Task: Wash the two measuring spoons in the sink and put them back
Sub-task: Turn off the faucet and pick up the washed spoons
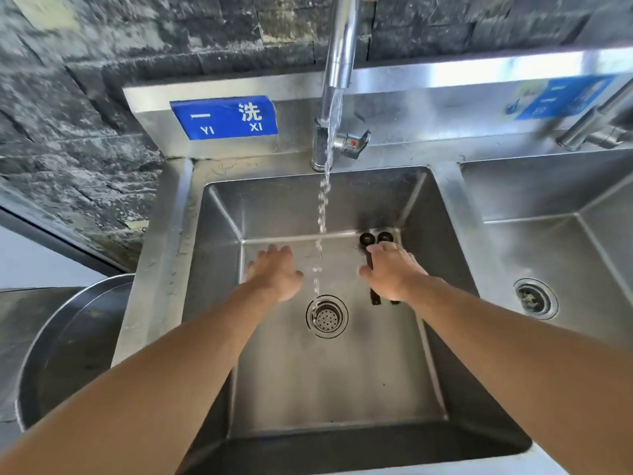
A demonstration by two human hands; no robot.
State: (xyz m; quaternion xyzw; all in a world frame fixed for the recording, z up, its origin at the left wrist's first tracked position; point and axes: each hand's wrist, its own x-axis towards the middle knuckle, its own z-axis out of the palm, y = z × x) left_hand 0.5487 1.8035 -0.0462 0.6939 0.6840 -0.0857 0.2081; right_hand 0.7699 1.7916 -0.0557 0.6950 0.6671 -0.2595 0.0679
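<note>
Two black measuring spoons lie side by side on the bottom of the steel sink [161, 269], with their round bowls [367, 238] [385, 237] towards the back wall. My right hand [394, 272] lies palm down over their handles, fingers stretched flat, and only the handle ends [375, 299] stick out behind it. I cannot tell whether it presses on them. My left hand [274, 272] hovers palm down, fingers apart and holding nothing, to the left of the water stream [323, 200]. The stream falls between both hands.
The faucet [339, 46] runs above the sink, and its lever [354, 144] sits at the back. A drain strainer [327, 316] is near my wrists. A second sink [565, 234] adjoins on the right. A large metal basin [68, 337] stands to the left.
</note>
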